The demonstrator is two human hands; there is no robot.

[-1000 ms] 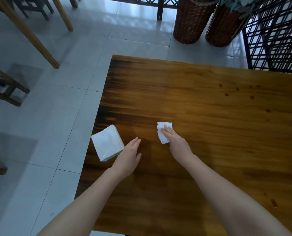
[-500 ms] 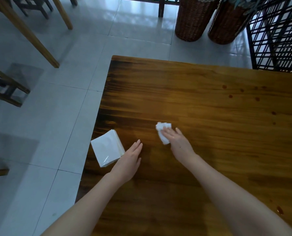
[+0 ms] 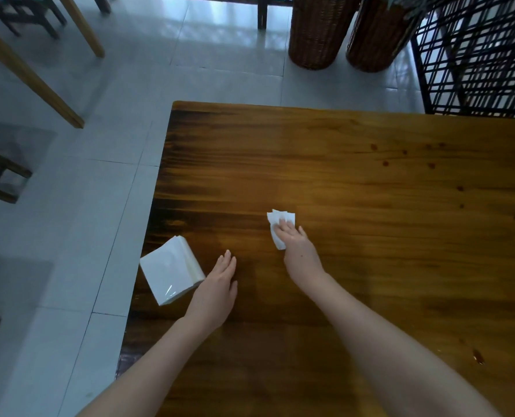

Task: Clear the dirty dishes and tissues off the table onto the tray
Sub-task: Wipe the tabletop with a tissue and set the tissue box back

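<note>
A folded white tissue lies on the dark wooden table. My right hand presses flat on its near part with straight fingers. My left hand rests palm down on the table, fingers straight, just right of a white pack of napkins that sits at the table's left edge and overhangs it a little. No tray or dishes are in view.
Small dark spots and a drop mark the table's right side. Beyond the far edge stand two wicker baskets and a black lattice screen. Wooden chair legs stand on the tiled floor at left.
My right hand has slid the tissue slightly to the right across the table. My left hand stays flat beside the napkin pack, barely shifted.
</note>
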